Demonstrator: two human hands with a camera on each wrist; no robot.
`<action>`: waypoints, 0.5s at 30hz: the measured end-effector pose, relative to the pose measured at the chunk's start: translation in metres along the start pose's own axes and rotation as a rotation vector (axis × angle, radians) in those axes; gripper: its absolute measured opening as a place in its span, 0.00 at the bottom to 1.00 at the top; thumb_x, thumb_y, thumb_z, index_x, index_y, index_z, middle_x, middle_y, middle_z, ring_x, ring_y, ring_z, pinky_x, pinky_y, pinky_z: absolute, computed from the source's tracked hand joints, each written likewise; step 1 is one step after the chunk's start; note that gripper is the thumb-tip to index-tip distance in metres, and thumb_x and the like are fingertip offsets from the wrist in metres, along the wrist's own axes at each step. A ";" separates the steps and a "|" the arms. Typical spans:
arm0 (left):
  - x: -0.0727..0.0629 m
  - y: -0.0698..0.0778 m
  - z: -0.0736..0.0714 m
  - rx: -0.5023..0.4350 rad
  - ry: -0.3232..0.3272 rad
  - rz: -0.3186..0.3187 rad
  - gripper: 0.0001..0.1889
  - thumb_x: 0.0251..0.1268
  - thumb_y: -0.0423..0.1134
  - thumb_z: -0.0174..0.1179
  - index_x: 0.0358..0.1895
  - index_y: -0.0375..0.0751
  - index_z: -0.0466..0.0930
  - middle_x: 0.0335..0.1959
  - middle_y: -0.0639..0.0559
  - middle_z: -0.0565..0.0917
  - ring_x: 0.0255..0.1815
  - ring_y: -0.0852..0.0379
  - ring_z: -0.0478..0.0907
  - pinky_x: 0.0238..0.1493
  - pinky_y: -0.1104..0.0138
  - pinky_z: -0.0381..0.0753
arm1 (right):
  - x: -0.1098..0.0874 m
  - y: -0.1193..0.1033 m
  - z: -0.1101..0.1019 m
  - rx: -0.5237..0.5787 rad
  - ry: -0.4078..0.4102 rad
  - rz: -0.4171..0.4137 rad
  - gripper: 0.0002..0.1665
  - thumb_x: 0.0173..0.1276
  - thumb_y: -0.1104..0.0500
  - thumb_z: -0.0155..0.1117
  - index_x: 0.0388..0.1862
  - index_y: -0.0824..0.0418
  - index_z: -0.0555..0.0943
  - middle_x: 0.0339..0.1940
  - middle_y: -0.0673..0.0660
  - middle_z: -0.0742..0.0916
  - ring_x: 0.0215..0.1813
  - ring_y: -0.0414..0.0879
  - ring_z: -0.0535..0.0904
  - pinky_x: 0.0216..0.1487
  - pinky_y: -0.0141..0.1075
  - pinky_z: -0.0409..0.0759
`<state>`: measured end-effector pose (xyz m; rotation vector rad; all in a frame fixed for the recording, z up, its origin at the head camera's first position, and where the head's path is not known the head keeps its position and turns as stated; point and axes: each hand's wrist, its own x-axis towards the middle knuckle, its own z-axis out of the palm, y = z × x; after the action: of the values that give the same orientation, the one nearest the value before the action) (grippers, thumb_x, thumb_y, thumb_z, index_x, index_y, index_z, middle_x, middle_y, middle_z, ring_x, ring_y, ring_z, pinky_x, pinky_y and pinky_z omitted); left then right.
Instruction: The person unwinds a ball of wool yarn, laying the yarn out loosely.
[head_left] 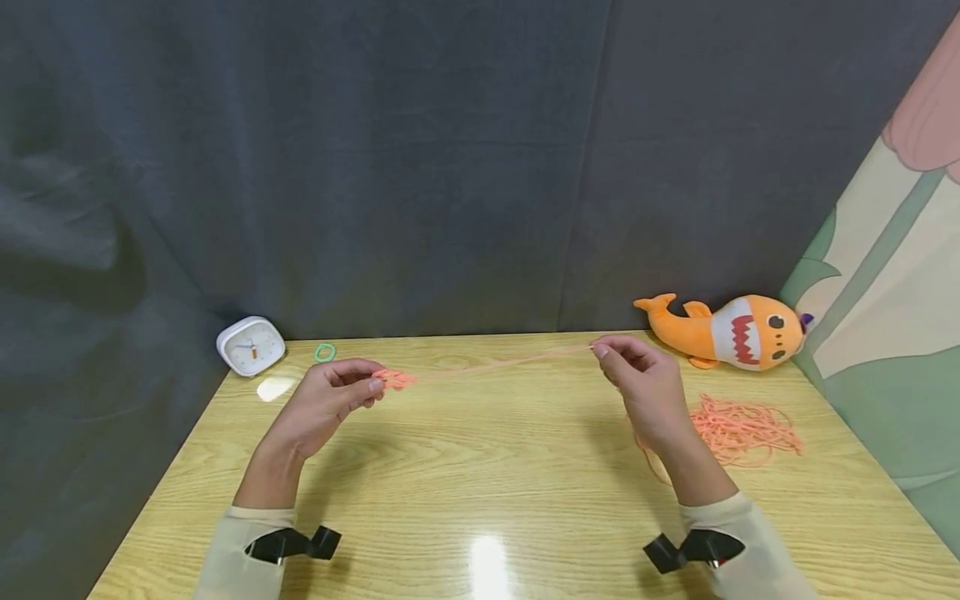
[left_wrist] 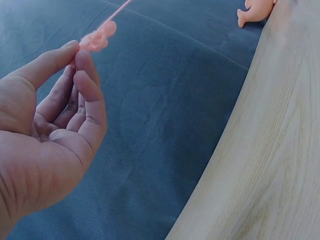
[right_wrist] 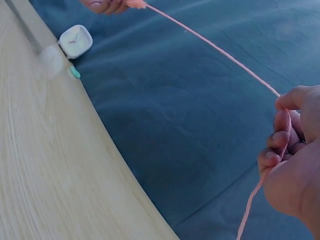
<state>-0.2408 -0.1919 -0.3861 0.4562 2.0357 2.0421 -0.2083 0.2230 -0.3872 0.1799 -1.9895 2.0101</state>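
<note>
Between thumb and fingertips, my left hand [head_left: 330,400] pinches a small looped piece of pink-orange yarn [head_left: 396,380], raised above the table. In the left wrist view this piece [left_wrist: 98,39] looks like a short chain of knotted loops. A single strand [right_wrist: 212,45] runs taut from it to my right hand [head_left: 641,387], which pinches it between thumb and index finger. In the right wrist view the strand passes through the curled fingers and hangs below the hand. A loose heap of the same yarn [head_left: 742,429] lies on the table beside the right forearm.
At the back left stand a white clock [head_left: 251,346] and a small green ring [head_left: 325,352]. An orange shark plush [head_left: 720,329] lies at the back right. A dark curtain [head_left: 450,167] hangs behind the wooden table [head_left: 480,467].
</note>
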 end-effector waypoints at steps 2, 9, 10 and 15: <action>0.000 0.001 0.000 0.002 0.000 -0.002 0.11 0.73 0.31 0.62 0.43 0.54 0.88 0.40 0.62 0.89 0.40 0.65 0.82 0.46 0.72 0.82 | 0.001 0.000 -0.003 0.036 0.009 -0.013 0.05 0.75 0.60 0.66 0.41 0.59 0.87 0.26 0.47 0.77 0.31 0.40 0.69 0.32 0.31 0.70; 0.000 0.000 0.000 0.029 0.010 0.022 0.06 0.74 0.33 0.62 0.44 0.49 0.86 0.37 0.61 0.86 0.38 0.62 0.78 0.44 0.71 0.81 | 0.005 -0.005 -0.019 0.207 0.038 -0.079 0.06 0.76 0.64 0.63 0.43 0.66 0.85 0.26 0.49 0.78 0.30 0.44 0.66 0.35 0.40 0.60; 0.000 0.000 -0.001 0.034 0.012 0.022 0.05 0.74 0.33 0.62 0.43 0.48 0.86 0.37 0.61 0.85 0.38 0.62 0.78 0.44 0.71 0.81 | 0.006 -0.006 -0.022 0.237 0.046 -0.089 0.06 0.76 0.65 0.63 0.43 0.68 0.85 0.26 0.49 0.78 0.30 0.44 0.66 0.35 0.40 0.60; 0.000 0.001 -0.001 0.047 0.021 0.014 0.04 0.74 0.34 0.63 0.44 0.48 0.85 0.37 0.61 0.85 0.39 0.62 0.79 0.44 0.71 0.81 | 0.008 -0.011 -0.035 0.334 0.094 -0.112 0.06 0.75 0.67 0.63 0.43 0.67 0.86 0.29 0.50 0.83 0.30 0.42 0.70 0.33 0.32 0.69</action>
<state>-0.2406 -0.1928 -0.3855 0.4603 2.1031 2.0189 -0.2082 0.2588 -0.3749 0.2592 -1.5419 2.2194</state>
